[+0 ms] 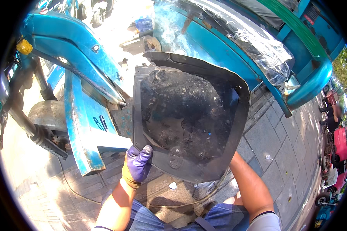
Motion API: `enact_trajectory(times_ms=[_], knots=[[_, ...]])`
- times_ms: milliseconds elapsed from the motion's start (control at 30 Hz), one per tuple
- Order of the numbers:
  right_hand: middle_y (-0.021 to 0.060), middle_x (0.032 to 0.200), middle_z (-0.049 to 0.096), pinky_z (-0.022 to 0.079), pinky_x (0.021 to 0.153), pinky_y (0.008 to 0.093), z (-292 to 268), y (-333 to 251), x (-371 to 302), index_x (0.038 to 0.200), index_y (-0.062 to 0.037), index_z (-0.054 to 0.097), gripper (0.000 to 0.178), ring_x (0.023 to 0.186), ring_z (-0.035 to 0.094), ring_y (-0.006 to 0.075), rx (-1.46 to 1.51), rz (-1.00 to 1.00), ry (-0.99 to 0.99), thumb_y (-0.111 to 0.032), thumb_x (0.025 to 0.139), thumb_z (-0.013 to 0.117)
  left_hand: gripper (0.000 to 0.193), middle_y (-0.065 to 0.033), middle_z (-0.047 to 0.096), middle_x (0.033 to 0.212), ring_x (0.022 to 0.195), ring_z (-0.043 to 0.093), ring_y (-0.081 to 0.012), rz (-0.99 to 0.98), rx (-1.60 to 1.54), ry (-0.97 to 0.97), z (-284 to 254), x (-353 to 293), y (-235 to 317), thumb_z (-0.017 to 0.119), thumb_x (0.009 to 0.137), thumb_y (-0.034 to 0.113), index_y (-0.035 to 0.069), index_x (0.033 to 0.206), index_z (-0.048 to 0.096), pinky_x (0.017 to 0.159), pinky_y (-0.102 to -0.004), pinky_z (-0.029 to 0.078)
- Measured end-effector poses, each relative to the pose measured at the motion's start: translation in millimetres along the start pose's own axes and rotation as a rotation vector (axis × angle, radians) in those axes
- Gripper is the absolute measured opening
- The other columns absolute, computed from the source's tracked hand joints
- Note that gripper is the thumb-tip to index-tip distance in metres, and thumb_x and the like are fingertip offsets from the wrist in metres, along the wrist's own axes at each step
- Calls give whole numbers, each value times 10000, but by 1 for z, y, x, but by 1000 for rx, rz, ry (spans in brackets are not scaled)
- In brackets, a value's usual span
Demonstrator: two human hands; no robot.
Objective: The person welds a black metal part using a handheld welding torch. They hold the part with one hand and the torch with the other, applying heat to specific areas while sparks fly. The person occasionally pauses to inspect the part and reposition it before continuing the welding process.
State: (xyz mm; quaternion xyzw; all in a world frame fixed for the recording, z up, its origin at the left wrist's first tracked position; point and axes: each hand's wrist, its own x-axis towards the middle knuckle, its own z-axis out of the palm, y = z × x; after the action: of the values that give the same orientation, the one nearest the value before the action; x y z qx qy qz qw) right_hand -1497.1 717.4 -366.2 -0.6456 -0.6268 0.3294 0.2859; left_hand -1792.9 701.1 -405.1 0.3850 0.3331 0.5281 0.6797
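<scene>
A dusty black panel [185, 115], shaped like a shallow tray with a raised rim, is tilted up in front of me, its scuffed inner face turned toward me. At its lower left corner my left hand [138, 163], in a purple and yellow work glove, is closed on the edge with the thumb over the front. My right forearm reaches up behind the panel's lower right side; the hand itself is hidden there. Just left of the panel stands the blue frame [81, 115] of a vehicle, with its front wheel [48, 119] and fork.
A blue metal cargo bed [223, 50] covered with clear plastic sheeting [258, 54] fills the back right. Pale smoke [177, 34] rises behind the panel. A thin cable [181, 206] runs across the paving [273, 142]. Farther right are a person [331, 117] and pink vehicles [340, 142].
</scene>
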Motion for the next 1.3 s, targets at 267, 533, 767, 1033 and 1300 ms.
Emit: enact_trajectory(times_ms=[267,533,767,1033,1300], knots=[[132,890,725,533,727,367,5,-6,3,1312,-42,602,439,742,687,201,83,192,-116,-266,940,659,288,-96,687,1070,959,671,-249,-54,-718,88,-24,6,-17,539,1057,289,77,1230,627,931,-416,539],[101,871,704,522,698,328,3,5,7,1260,9,601,386,716,647,157,42,274,-114,-225,958,653,289,-106,677,1263,1146,663,-231,46,-468,31,-13,3,-11,579,1045,227,51,1269,626,1013,-404,542],[158,895,722,531,794,381,2,25,2,1253,-21,606,413,827,704,251,-96,-167,22,-285,941,660,133,65,595,805,717,505,-61,-76,261,26,6,-2,4,663,1007,177,48,979,674,648,-247,407],[162,936,727,523,829,387,2,15,3,1264,-31,605,420,890,701,267,-125,-134,-3,-288,936,660,164,44,673,898,787,564,-68,-54,348,-8,2,1,3,681,995,179,24,1048,691,719,-264,467],[167,976,732,515,863,392,-4,-7,-6,1275,-41,605,428,953,698,284,-108,-127,-37,-292,932,659,279,-2,655,829,732,572,-80,70,127,58,11,5,4,593,1044,311,51,972,666,673,-264,469]])
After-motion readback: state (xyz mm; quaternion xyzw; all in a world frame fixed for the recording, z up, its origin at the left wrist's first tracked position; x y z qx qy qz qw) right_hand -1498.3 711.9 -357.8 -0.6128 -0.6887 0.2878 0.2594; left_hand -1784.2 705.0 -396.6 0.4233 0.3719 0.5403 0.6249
